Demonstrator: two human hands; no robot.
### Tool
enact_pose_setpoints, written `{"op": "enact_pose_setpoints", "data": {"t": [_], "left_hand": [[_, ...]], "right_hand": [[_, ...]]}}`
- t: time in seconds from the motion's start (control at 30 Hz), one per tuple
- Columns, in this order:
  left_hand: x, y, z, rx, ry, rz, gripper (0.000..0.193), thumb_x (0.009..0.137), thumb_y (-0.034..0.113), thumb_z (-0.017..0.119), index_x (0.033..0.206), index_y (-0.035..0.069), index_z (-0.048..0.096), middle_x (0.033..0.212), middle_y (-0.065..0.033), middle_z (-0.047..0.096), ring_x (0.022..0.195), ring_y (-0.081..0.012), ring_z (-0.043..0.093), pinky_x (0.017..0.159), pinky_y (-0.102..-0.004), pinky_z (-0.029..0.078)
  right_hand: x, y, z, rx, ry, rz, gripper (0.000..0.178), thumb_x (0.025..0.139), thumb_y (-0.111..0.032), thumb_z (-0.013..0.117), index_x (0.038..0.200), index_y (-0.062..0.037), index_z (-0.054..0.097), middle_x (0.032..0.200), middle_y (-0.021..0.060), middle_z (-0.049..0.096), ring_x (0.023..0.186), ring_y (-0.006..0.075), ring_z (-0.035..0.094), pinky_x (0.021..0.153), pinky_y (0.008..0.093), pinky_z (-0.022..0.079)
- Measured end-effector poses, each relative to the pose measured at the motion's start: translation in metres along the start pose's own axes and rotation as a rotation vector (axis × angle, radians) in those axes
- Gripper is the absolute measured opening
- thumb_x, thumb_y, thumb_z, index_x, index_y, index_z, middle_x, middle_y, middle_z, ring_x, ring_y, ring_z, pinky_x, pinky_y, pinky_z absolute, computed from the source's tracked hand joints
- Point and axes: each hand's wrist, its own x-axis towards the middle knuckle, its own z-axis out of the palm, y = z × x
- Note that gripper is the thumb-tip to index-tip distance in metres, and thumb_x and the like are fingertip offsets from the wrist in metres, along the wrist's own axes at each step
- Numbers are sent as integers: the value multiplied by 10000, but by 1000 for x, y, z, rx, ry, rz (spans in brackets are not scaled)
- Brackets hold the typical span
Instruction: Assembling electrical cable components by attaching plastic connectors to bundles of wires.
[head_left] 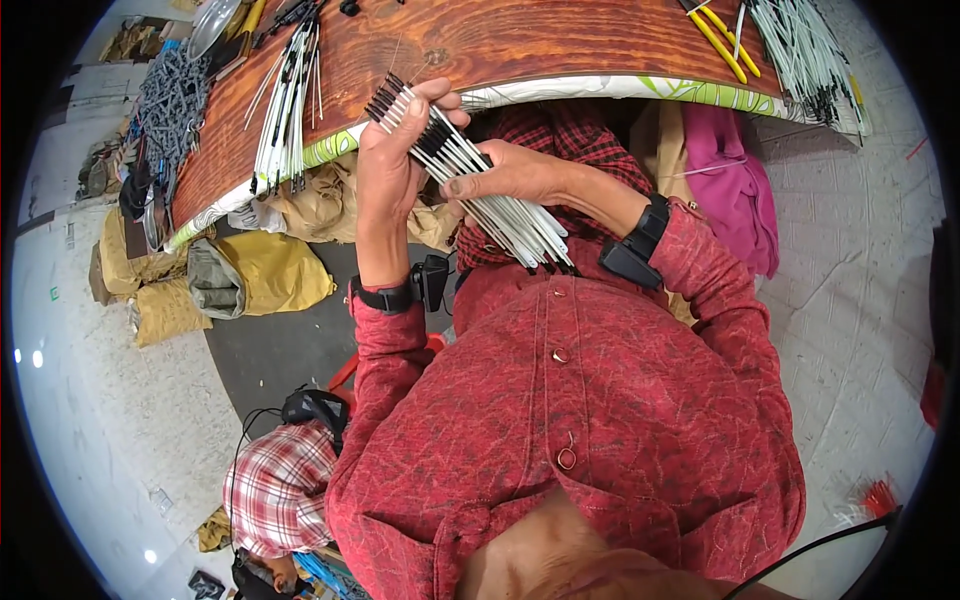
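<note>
- From where I stand, the only view is the one down from the head, and it takes in both hands, the lap and most of the tabletop (pixel 560 40).
- The bundle of thin white rods (pixel 505 220) is off the tabletop, held in the air just outside its near edge, slanting from dark tips at the upper left down to pale ends over the lap.
- The left hand (pixel 390 160) is closed round the upper part, its thumb laid along the rods near the dark tips.
- The right hand (pixel 515 175) is closed on the bundle lower down, thumb across the top; its other fingers are mostly hidden.
- A smaller bunch of rods (pixel 285 125) lies toward the tabletop's left end, reaching over the near edge.
- A heap of grey parts (pixel 172 100) spills at the left edge; yellow-handled pliers (pixel 722 42) and a thick sheaf of pale rods (pixel 800 60) are at the right end, the sheaf hanging over the near right corner.
- To my eye, the step in hand is gathering the rods and evening them up; the tips look staggered.
- The next move, I'd judge, calls for one hand firm round the middle while the other nudges the ends level, loosely enough for rods to slide but not scatter.
</note>
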Motion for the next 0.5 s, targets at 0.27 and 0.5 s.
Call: {"op": "enact_pose_setpoints", "data": {"t": [0.27,0.5], "left_hand": [[-5,3,12,138,-2,123,565,977,176,597,1453,-22,366,1069,-153,666,904,-203,674,780,-316,577],[-6,16,28,201,43,230,856,935,160,656,1555,28,80,1161,-208,633,952,-214,664,839,-328,558]], "right_hand": [[-2,-3,0,-9,-8,49,446,871,-439,731,986,-20,630,834,63,665,749,155,655,698,307,561],[-4,-6,1,2,-24,19,380,922,-395,684,986,-26,618,822,50,653,735,142,638,694,303,556]]}}
